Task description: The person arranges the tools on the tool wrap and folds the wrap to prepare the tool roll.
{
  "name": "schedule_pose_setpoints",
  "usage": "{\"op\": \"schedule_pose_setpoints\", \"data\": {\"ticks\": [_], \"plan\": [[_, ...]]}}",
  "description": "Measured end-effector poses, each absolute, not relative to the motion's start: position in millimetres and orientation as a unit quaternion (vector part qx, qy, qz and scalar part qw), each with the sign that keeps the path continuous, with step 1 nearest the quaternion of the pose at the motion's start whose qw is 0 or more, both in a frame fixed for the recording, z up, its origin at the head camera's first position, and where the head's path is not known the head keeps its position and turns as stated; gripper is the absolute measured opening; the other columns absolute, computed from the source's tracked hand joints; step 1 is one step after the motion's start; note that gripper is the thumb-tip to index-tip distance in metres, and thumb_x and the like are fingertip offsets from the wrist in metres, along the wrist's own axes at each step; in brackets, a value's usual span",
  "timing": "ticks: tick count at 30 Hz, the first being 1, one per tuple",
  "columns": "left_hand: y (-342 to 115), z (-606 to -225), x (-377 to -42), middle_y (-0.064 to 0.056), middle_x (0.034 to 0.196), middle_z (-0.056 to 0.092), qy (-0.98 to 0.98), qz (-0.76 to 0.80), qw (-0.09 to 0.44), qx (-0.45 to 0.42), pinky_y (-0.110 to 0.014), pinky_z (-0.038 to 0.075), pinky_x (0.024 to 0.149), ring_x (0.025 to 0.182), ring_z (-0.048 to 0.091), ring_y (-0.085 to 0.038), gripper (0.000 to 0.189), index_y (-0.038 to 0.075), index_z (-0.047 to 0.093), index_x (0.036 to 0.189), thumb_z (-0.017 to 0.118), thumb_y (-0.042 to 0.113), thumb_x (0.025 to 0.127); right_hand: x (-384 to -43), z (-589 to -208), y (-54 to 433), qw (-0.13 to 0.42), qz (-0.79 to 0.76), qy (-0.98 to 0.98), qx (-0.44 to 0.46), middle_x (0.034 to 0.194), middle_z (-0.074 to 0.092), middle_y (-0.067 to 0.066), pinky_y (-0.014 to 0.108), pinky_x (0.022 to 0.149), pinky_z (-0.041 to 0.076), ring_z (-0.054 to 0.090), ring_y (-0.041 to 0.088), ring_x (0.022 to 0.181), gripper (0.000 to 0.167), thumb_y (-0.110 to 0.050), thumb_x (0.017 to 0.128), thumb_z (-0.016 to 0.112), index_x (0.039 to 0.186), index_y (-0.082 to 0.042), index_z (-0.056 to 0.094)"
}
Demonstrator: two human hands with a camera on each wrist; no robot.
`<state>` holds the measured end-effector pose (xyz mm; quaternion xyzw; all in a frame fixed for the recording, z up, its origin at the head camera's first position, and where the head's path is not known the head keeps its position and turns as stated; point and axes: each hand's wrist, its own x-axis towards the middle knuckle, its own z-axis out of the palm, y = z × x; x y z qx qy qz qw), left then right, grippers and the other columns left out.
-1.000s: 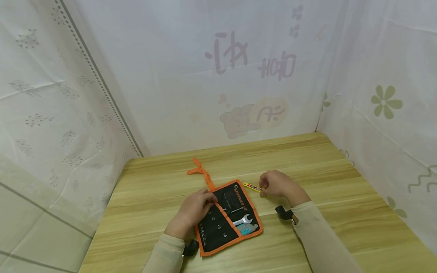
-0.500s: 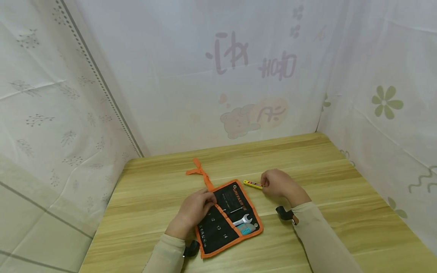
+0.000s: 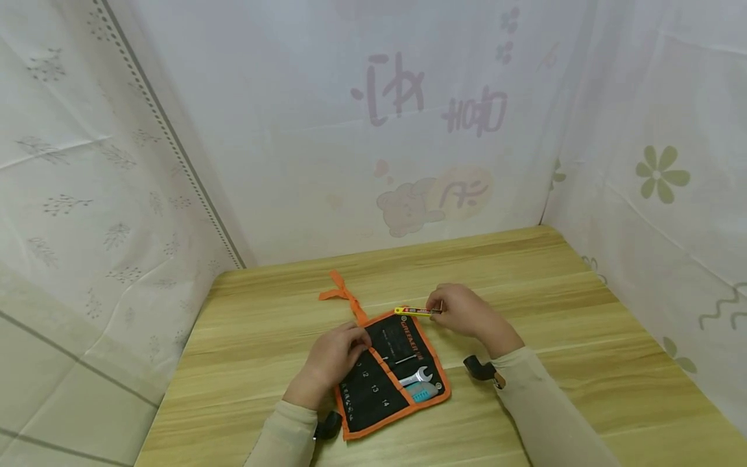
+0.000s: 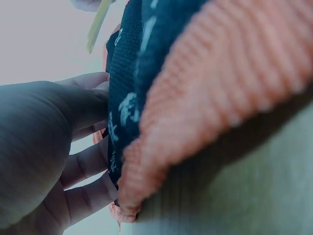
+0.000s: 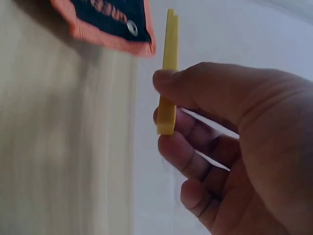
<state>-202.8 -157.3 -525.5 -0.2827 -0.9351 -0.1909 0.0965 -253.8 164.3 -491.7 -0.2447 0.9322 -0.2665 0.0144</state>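
Note:
A black tool pouch (image 3: 379, 405) with orange trim and numbered pockets lies spread on the table. My left hand (image 3: 334, 357) pinches the orange-trimmed pocket edge at its upper left, thumb and fingers at the fabric in the left wrist view. Held between the right thumb and fingertips is a slim yellow utility knife (image 3: 411, 311) with a red and black label. Its far end overlaps the pouch's top right corner; my right hand (image 3: 463, 311) is just right of that corner. An open-end wrench (image 3: 419, 375) and a teal-handled tool (image 3: 423, 391) stick out of the right pockets.
A thin metal rod (image 3: 404, 359) pokes from another pocket. The pouch's knotted orange tie (image 3: 353, 301) trails toward the back of the wood-grain table (image 3: 262, 311). Printed white curtains (image 3: 303, 162) enclose the back and sides. Black camera mounts (image 3: 480, 368) sit at both wrists.
My right hand has moved left and slightly back with the yellow utility knife, bringing its end over the pouch's top corner. The left hand has stayed at the pocket edge.

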Motion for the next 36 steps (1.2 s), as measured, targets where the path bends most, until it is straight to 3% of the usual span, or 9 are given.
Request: {"op": "schedule_pose_setpoints", "data": {"ticks": [8, 13, 23, 36], "plan": [[-154, -524, -202, 0.014, 0.093, 0.064, -0.929, -0.198, 0.109, -0.294, -0.031, 0.055, 0.069, 0.078, 0.061, -0.005, 0.018, 0.028, 0.073, 0.092, 0.084, 0.014, 0.091, -245, -494, 140, 0.025, -0.243, 0.928, -0.282, 0.094, 0.061, -0.016, 0.031, 0.078, 0.054, 0.059, 0.005, 0.084, 0.013, -0.017, 0.091, 0.084, 0.099, -0.026, 0.078], [-151, -525, -201, 0.013, 0.092, 0.063, -0.925, -0.199, 0.12, -0.299, -0.031, 0.054, 0.068, 0.077, 0.06, -0.005, 0.017, 0.027, 0.074, 0.092, 0.084, 0.014, 0.091, -242, -496, 134, 0.028, -0.232, 0.929, -0.288, 0.094, 0.06, -0.017, 0.03, 0.075, 0.053, 0.057, 0.003, 0.081, 0.012, -0.019, 0.093, 0.082, 0.098, -0.029, 0.078], [-146, -524, -200, 0.014, 0.093, 0.063, -0.925, -0.198, 0.113, -0.304, -0.029, 0.054, 0.069, 0.077, 0.06, -0.005, 0.014, 0.029, 0.074, 0.093, 0.083, 0.018, 0.093, -242, -500, 130, 0.039, -0.22, 0.924, -0.31, 0.094, 0.059, -0.015, 0.027, 0.072, 0.052, 0.056, 0.002, 0.079, 0.008, -0.022, 0.094, 0.081, 0.099, -0.027, 0.078], [-146, -525, -200, 0.014, 0.09, 0.062, -0.922, -0.194, 0.12, -0.313, -0.028, 0.052, 0.065, 0.072, 0.057, -0.005, 0.014, 0.029, 0.073, 0.092, 0.083, 0.018, 0.093, -239, -501, 126, 0.061, -0.26, 0.907, -0.327, 0.092, 0.057, -0.005, 0.028, 0.069, 0.051, 0.054, 0.008, 0.076, 0.013, -0.011, 0.094, 0.08, 0.103, -0.021, 0.081]]}}
